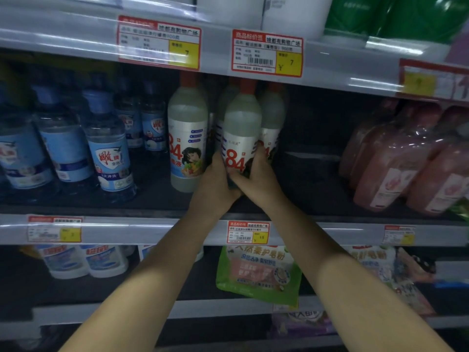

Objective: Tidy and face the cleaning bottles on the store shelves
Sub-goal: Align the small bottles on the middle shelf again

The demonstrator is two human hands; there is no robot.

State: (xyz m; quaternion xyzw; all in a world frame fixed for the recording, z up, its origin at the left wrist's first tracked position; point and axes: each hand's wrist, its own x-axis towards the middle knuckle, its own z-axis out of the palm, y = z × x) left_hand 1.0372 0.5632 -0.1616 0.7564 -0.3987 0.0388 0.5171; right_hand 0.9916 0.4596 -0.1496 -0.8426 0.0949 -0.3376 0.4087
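Dim store shelf at frame center: I see both hands, left hand & right hand, clamped on one 84 bottle w/ label forward, its neighbor at center-left already faced, so I judge facing partly done, rear bottles left.

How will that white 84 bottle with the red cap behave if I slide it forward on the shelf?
The 84 bottle looks tall and narrow, so pushing high would probably tip it. It appears nearly full, so likely heavy for its size. Both hands, left hand and right hand, grip low, which should keep it steady.
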